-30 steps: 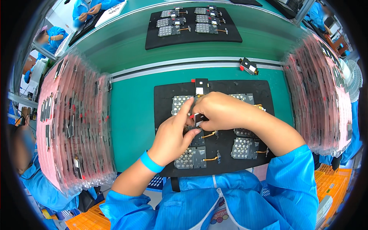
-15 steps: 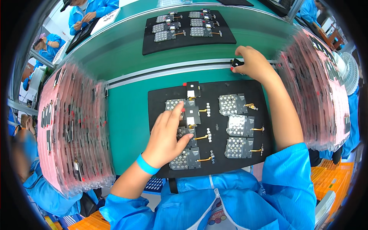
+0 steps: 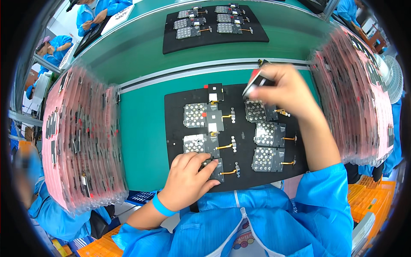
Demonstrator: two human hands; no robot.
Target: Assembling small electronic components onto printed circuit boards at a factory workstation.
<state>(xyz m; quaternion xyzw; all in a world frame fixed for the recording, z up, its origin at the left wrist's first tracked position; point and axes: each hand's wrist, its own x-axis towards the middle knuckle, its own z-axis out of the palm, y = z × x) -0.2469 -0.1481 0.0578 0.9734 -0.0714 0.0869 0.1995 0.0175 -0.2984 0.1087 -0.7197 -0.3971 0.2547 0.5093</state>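
r hand (image 3: 284,88) pinches blk part (image 3: 266,81); l hand (image 3: 185,179) half-curled at dotted bd (image 3: 219,168), grip unclear

Bench (image 3: 143,141): I see green.
Mat (image 3: 246,158): black, flat on it.
Left stack (image 3: 81,141): pink, tall.
Right stack (image 3: 355,107): pink too.

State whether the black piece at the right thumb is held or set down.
Held: the right hand grips the black piece between thumb and fingers, slanted. Motion blur hides finer detail.
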